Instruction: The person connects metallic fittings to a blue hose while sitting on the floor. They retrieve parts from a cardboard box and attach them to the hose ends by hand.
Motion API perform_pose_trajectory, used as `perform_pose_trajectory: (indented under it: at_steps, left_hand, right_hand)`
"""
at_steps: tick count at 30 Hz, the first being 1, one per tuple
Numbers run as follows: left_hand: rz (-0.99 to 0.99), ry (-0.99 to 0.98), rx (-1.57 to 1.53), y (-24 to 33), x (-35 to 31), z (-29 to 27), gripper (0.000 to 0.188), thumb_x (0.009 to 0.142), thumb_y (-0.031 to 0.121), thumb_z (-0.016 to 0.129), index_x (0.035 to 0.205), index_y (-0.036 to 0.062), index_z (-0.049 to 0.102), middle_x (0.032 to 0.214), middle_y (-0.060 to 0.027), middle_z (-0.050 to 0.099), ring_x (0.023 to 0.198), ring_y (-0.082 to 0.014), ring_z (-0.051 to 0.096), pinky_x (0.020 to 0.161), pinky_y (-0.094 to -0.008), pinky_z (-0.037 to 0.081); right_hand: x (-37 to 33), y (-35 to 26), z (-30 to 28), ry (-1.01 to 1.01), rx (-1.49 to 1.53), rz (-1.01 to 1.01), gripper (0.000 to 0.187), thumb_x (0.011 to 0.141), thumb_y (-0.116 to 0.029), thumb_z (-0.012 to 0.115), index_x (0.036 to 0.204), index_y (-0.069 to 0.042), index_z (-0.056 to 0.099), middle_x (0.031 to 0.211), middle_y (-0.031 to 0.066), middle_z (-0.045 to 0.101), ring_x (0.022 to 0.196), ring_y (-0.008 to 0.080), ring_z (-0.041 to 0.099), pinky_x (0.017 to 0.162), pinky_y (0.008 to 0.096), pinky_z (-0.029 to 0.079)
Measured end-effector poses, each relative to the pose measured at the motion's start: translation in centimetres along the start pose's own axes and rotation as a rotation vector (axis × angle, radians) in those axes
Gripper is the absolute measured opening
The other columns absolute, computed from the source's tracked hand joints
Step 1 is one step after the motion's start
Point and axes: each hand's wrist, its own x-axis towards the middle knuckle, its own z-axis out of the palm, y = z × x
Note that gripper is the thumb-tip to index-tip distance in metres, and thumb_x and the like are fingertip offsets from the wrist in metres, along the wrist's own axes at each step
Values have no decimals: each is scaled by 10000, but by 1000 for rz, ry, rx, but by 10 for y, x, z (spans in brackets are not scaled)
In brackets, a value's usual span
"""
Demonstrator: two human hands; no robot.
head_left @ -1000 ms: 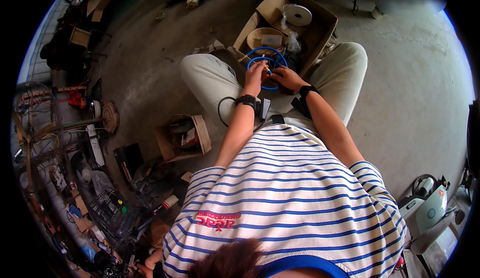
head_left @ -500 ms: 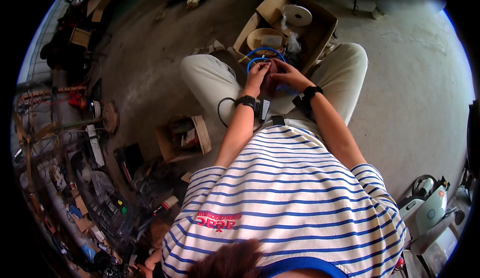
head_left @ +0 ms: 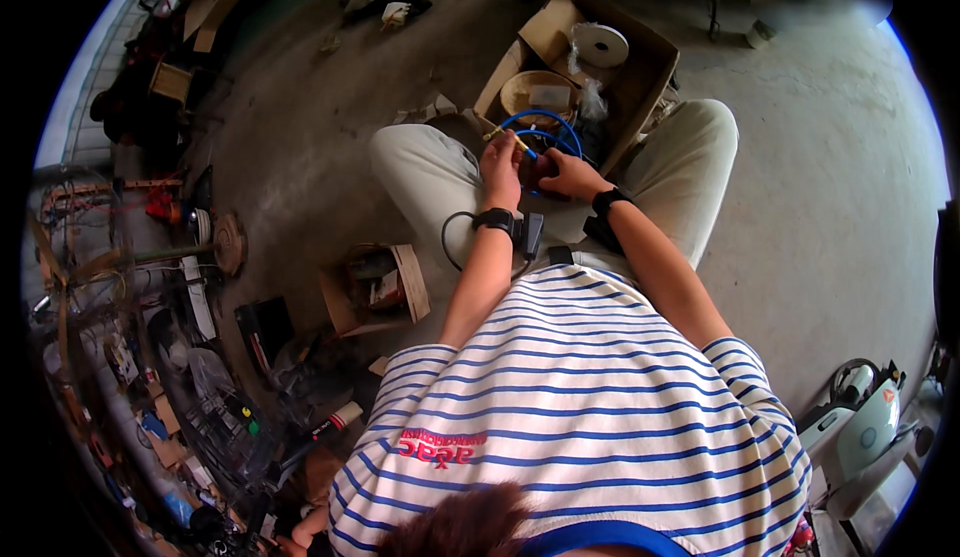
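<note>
My left hand [head_left: 500,164] is closed on a thin blue hose [head_left: 545,115], near a yellow end piece [head_left: 521,145] that shows beside its fingertips. The hose curves in a loop above both hands, and its other yellowish end [head_left: 490,136] sticks out past the left fingers. Close by on the right, my right hand [head_left: 573,176] is closed around a dark red, soft-looking piece [head_left: 544,169], mostly covered by the fingers. That piece lies against the blue hose; whether it wraps round it I cannot tell. Both hands are between my knees.
An open cardboard box [head_left: 640,92] stands just beyond my hands, holding a white reel [head_left: 600,45], a round woven basket [head_left: 520,89] and clear plastic. A smaller box [head_left: 345,302] sits at my left. Cluttered parts fill the far left; a white-green machine [head_left: 868,422] stands at lower right.
My hands have drawn slightly apart. The yellow end piece on the blue hose now shows between them, and less of the dark red piece is visible, bunched at the right fingers.
</note>
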Motion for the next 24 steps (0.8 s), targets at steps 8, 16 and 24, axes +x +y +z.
perform_pose_trajectory:
  at_steps: [8, 16, 24]
  left_hand:
    - [-41, -54, -159, 1, -2, 0, 207, 837, 180, 602, 1008, 77, 549, 917, 3, 541, 813, -80, 500, 722, -217, 420]
    - [-116, -424, 98, -7, -11, 12, 195, 890, 220, 507, 975, 46, 529, 893, -49, 571, 798, -125, 537, 751, -241, 414]
    - [-72, -452, -296, 26, -19, 25, 203, 889, 205, 486, 808, 25, 532, 937, -155, 606, 1006, -292, 545, 920, -386, 386]
  right_hand:
    - [-6, 24, -2, -8, -81, 108, 457, 641, -376, 634, 1009, -116, 560, 957, 131, 619, 915, 297, 579, 791, 365, 451]
    - [-5, 17, -3, 94, -7, -112, 491, 660, -344, 623, 1074, -97, 530, 920, 168, 612, 847, 349, 582, 753, 397, 463]
    - [-9, 29, -5, 197, 27, -27, 440, 672, -318, 614, 1071, -151, 535, 944, 147, 603, 886, 327, 572, 745, 393, 458]
